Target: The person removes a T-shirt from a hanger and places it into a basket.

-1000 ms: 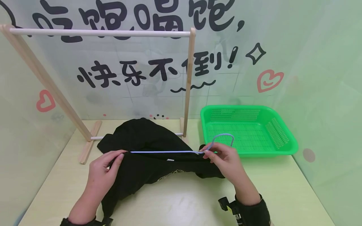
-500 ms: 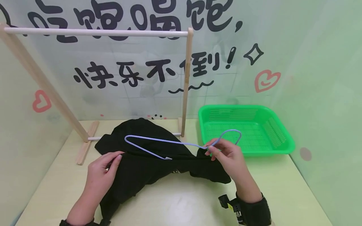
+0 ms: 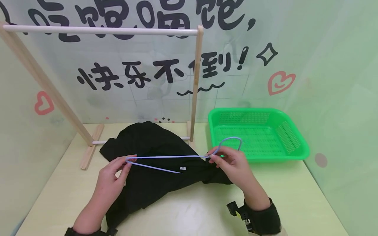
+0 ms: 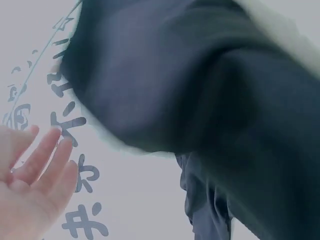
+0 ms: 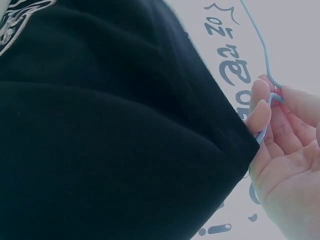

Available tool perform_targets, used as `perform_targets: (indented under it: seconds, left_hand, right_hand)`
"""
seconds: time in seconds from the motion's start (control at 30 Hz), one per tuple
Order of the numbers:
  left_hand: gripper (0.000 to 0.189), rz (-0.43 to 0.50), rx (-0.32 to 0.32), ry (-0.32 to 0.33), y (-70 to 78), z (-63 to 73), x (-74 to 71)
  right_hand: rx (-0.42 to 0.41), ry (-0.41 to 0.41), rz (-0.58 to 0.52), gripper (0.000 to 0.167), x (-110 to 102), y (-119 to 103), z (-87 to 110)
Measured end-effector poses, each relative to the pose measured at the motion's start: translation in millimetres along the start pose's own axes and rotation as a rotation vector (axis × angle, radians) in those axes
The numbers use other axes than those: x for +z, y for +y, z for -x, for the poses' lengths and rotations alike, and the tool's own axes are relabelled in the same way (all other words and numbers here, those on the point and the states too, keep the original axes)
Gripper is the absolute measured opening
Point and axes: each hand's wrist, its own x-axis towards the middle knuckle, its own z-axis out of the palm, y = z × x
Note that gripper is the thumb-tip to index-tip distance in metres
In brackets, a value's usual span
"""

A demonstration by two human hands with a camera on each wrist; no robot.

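A light-blue wire hanger [image 3: 168,157] spans between both hands, its hook rising at the right. My left hand [image 3: 113,177] pinches the hanger's left corner between thumb and fingers. Near the base of the hook, my right hand [image 3: 231,165] pinches the wire. A black garment [image 3: 153,193] with a small white label [image 3: 183,168] is bunched beneath and behind the hanger. The lower wire runs to the label area, where its end is hidden by cloth. Close to the right wrist camera, the black cloth [image 5: 125,150] reaches the right fingers, beside the hanger wire [image 5: 265,50].
A wooden rack with a white top bar [image 3: 100,30] stands at the back left, partly behind the garment. At the right is a green perforated basket [image 3: 301,150]. The pale table [image 3: 183,213] is enclosed by printed curtain walls.
Half a second ago the hanger's left corner stood free above my left hand, which held the cloth. Now that corner is between my left fingers, and the hanger has tilted down.
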Motion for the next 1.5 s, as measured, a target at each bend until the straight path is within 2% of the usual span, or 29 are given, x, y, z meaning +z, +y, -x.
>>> perform_targets:
  seconds: [0.17,0.33,0.4,0.53,0.67,0.8,1.0,1.13,1.3,1.43,1.5]
  left_hand:
    - [0.033,0.061,-0.016,0.051,6.7,0.4,-4.1]
    - [0.035,0.120,0.031,0.061,19.8,1.5,-5.0]
    - [0.038,0.094,0.066,0.033,26.0,1.8,-4.5]
    - [0.042,-0.006,0.127,-0.077,37.0,3.5,-0.7]
    - [0.039,-0.089,0.144,-0.180,43.5,7.0,6.9]
    - [0.030,-0.113,0.146,-0.219,45.3,11.0,13.5]
    - [0.018,-0.083,0.151,-0.168,44.3,14.5,18.1]
    - [0.016,-0.076,0.148,-0.115,44.6,15.1,20.0]
    - [0.017,-0.080,0.151,-0.047,44.8,16.1,19.8]
    - [0.018,-0.076,0.145,-0.007,46.0,16.6,17.7]
    - [0.018,-0.080,0.138,0.009,47.0,16.9,16.7]
  right_hand:
    - [-0.004,-0.021,0.007,0.007,1,5,0.6]
    - [0.013,-0.034,0.032,0.007,3,9,1.6]
    - [0.020,-0.043,0.053,0.007,4,9,2.0]
    - [0.044,-0.083,0.097,0.008,8,9,3.1]
    - [0.034,-0.128,0.121,0.008,11,7,3.4]
    - [0.009,-0.148,0.130,0.007,12,6,3.2]
    - [-0.004,-0.152,0.113,0.008,11,8,4.8]
    - [0.008,-0.148,0.122,0.017,7,11,8.8]
    - [0.092,-0.083,0.228,0.030,-4,17,18.0]
    - [0.158,-0.014,0.283,0.026,-14,25,25.4]
    - [0.157,0.010,0.304,0.023,-17,29,28.2]
